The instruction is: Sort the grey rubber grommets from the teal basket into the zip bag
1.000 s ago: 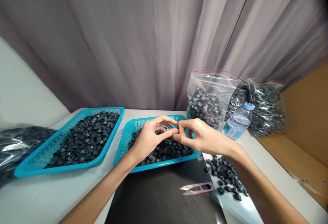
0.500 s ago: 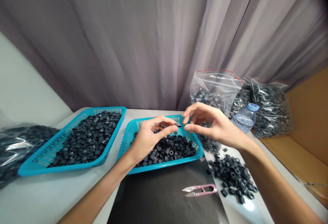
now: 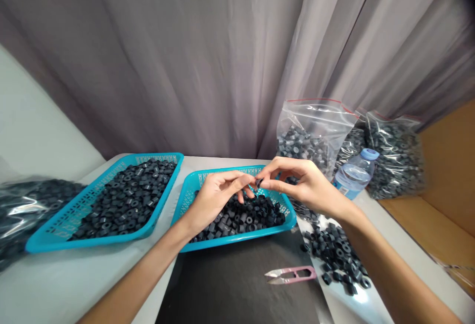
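Note:
A small black plastic ring [image 3: 259, 183] is pinched between the thumb and forefinger of my right hand [image 3: 297, 180]. My left hand [image 3: 218, 195] meets it fingertip to fingertip, thumb and forefinger closed right beside the ring; whether they grip anything there is hidden. Both hands hover over a blue perforated basket [image 3: 230, 243], which holds many loose black rings [image 3: 241, 217]. Part of the basket's left side is covered by my left hand and wrist.
Another blue basket [image 3: 100, 246] of rings stands left, beside a filled plastic bag [image 3: 33, 205]. Pink-handled thread snips [image 3: 291, 275] lie on a black mat [image 3: 230, 284]. Right are a ring pile [image 3: 337, 252], zip bag [image 3: 315, 126], water bottle [image 3: 354, 173] and cardboard box [image 3: 449, 165].
The ring has passed from my left fingertips to my right thumb and forefinger. My right hand has moved left and closed, and the two hands now meet.

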A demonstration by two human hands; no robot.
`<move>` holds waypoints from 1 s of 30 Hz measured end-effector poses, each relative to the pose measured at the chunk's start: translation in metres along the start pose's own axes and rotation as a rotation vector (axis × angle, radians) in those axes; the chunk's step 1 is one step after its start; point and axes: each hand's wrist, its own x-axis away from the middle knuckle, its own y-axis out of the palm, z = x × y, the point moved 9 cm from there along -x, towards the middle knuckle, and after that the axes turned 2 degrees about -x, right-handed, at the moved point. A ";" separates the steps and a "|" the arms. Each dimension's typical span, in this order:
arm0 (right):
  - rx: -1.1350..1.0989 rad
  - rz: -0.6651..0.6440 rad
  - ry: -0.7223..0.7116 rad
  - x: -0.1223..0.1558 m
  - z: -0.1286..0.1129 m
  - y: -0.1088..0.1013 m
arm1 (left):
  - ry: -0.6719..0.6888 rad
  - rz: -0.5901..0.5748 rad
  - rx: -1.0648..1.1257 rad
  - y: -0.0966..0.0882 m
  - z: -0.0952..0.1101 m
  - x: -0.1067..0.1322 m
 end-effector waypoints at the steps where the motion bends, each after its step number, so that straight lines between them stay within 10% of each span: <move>1: -0.006 -0.003 0.000 0.000 0.000 0.000 | -0.022 -0.005 0.033 0.001 -0.002 0.000; 30: -0.201 0.005 0.036 0.003 0.003 0.001 | -0.083 -0.036 0.133 0.013 0.000 0.004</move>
